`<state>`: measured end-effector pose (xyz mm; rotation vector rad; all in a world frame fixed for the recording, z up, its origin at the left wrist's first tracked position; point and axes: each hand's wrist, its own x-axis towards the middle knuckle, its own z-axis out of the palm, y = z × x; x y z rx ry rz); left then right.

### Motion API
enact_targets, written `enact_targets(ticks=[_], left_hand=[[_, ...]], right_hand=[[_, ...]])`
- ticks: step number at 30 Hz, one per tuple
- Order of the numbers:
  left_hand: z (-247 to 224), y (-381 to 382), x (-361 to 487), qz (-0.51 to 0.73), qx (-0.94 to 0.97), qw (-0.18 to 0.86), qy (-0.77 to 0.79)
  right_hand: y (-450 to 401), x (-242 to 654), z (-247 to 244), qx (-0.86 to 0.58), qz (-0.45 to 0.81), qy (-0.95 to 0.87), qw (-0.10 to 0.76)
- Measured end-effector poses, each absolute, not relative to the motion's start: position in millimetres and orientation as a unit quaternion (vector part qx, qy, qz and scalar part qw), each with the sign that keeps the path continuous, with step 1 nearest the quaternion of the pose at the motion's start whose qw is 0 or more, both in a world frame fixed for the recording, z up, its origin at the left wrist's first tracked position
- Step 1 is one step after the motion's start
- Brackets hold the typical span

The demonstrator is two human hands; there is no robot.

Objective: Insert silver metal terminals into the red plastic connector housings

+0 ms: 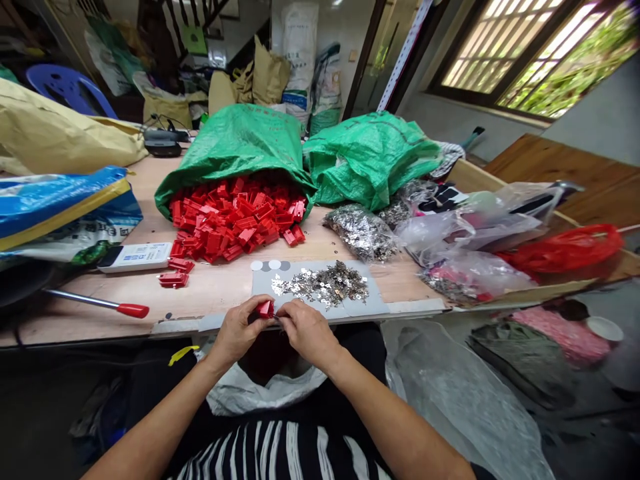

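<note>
My left hand (240, 335) is closed around a small red plastic housing (266, 309) at the table's front edge. Close beside it, my right hand (309, 333) pinches a small dark metal piece (277, 317) against the housing's end; most of that piece is hidden by the fingers. Just beyond my hands, a heap of small shiny metal pieces (327, 283) lies on a grey sheet (261, 285). Further back, many like red housings (235, 220) spill from the mouth of a green woven sack (245, 143).
A second green sack (370, 157) and a clear bag of metal parts (363, 230) stand right of the red pile. A white box (137, 257) and a red-tipped metal lever (133, 311) are at left. An open white bag (270, 395) sits below my hands.
</note>
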<state>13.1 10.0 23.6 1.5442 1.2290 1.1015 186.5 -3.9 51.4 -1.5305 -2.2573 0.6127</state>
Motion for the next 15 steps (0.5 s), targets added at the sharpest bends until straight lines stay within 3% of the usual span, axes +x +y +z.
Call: enact_targets(ticks=[8,15], left_hand=[[31.2,-13.7,13.8,0.495,0.567,0.434,0.495],[53.9,-31.9,23.7,0.524,0.273,0.719,0.366]], right_hand=[[-21.1,204.5,45.3,-0.471,0.326,-0.762,0.301],[-33.6,200.2,63.1,-0.425,0.419,-0.761,0.254]])
